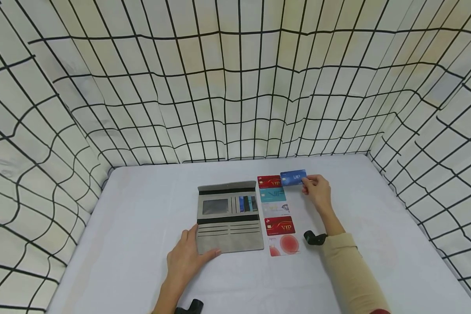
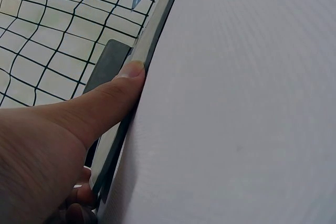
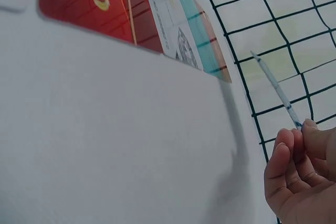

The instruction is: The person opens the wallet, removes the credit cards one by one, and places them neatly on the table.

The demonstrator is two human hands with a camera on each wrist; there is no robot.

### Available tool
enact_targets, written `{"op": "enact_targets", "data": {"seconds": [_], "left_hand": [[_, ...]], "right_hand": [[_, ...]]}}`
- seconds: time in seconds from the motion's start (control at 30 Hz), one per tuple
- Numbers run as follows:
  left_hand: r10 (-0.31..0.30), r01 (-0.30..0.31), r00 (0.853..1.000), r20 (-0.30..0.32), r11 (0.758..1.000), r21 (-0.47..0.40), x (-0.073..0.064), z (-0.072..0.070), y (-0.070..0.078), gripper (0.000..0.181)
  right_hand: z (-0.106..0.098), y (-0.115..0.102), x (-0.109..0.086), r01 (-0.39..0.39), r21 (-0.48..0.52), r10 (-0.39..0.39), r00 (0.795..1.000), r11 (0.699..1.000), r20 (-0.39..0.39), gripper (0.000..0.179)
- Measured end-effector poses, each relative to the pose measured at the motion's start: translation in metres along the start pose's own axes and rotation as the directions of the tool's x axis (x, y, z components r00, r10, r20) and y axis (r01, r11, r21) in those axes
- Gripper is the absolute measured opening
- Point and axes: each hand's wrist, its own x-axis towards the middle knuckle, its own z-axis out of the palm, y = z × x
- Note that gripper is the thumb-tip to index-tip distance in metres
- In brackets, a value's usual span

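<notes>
A grey wallet lies unfolded on the white table, with several cards in its upper right slots. My left hand holds its lower left corner, thumb on the near edge and fingers at the left side; in the left wrist view the thumb lies over that edge. My right hand pinches a blue VIP card by its right end. In the right wrist view this card appears edge-on, raised off the table. It is beside the top red VIP card in the head view.
Right of the wallet runs a column of cards: a teal card, a white card, another red VIP card and a white card with red circles. White walls with a black grid enclose the table.
</notes>
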Motion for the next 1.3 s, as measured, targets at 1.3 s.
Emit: {"op": "enact_targets", "data": {"seconds": [1.3], "left_hand": [[-0.006,0.006,1.0,-0.011,1.0,0.003,-0.001,0.001,0.0,0.106]], "right_hand": [[0.006,0.009,0.029,0.045,-0.358,-0.046,0.999,0.933,0.004,0.029]]}}
